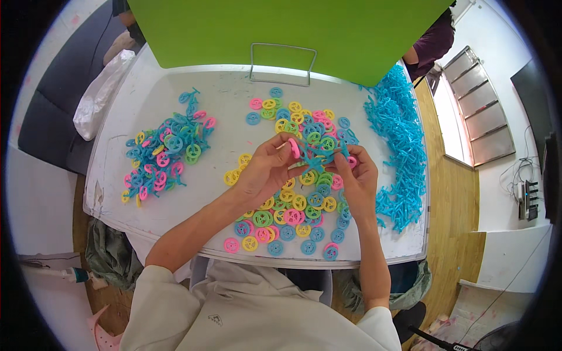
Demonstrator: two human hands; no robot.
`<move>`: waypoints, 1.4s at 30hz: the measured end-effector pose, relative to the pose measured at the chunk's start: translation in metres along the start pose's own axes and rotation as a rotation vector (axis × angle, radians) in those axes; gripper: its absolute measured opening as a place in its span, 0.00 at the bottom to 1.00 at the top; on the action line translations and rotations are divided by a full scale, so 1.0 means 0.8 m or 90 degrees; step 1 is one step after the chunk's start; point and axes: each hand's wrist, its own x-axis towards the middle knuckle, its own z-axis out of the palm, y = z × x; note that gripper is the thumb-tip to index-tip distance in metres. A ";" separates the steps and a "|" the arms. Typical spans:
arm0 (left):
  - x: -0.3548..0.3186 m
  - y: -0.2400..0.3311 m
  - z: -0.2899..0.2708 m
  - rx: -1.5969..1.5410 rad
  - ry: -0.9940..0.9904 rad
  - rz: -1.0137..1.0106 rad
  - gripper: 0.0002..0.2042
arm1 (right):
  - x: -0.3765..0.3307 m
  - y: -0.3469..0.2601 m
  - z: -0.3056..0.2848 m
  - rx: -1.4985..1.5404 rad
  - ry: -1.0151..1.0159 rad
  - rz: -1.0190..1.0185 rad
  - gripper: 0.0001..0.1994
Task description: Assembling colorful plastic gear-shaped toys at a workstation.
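My left hand (266, 167) pinches a pink wheel (294, 148) between thumb and fingers. Close beside it, my right hand (358, 178) is closed on a blue branched plastic piece (341, 153), and another pink wheel (352, 161) shows at its fingers. Blue parts cluster between the two hands; which hand bears each one is hard to tell. Under and around them spreads a loose pile of small spoked wheels (293, 217) in pink, yellow, green and blue.
To the left lies a heap of blue pieces with wheels on them (170, 143). Bare blue pieces (404, 140) form a long pile along the right edge of the white table (222, 88). A green board (281, 29) with a wire handle (284, 44) stands at the back. Other people are partly visible behind it.
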 end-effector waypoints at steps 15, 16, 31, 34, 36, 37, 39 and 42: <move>0.003 0.006 -0.011 -0.241 -0.061 -0.073 0.11 | -0.003 0.007 -0.005 -0.047 -0.124 -0.002 0.11; 0.004 0.008 -0.011 -0.241 -0.061 -0.075 0.11 | -0.003 0.007 -0.006 -0.047 -0.122 -0.001 0.11; 0.004 0.000 -0.001 0.616 0.059 0.118 0.09 | 0.002 0.004 -0.009 0.047 0.038 0.039 0.10; 0.004 -0.003 0.002 0.673 0.080 0.263 0.11 | -0.001 0.005 -0.005 -0.053 0.047 -0.062 0.09; 0.000 0.005 0.011 0.546 0.082 0.075 0.10 | -0.004 0.004 -0.002 -0.149 0.034 -0.059 0.08; -0.002 0.006 0.014 0.547 0.083 0.075 0.10 | -0.005 0.004 -0.001 -0.149 0.033 -0.059 0.08; -0.003 0.005 0.018 0.575 0.064 0.073 0.08 | -0.006 0.005 0.000 -0.197 0.002 -0.147 0.08; -0.002 0.001 0.019 0.559 0.078 0.077 0.08 | -0.005 0.006 -0.001 -0.241 -0.009 -0.174 0.11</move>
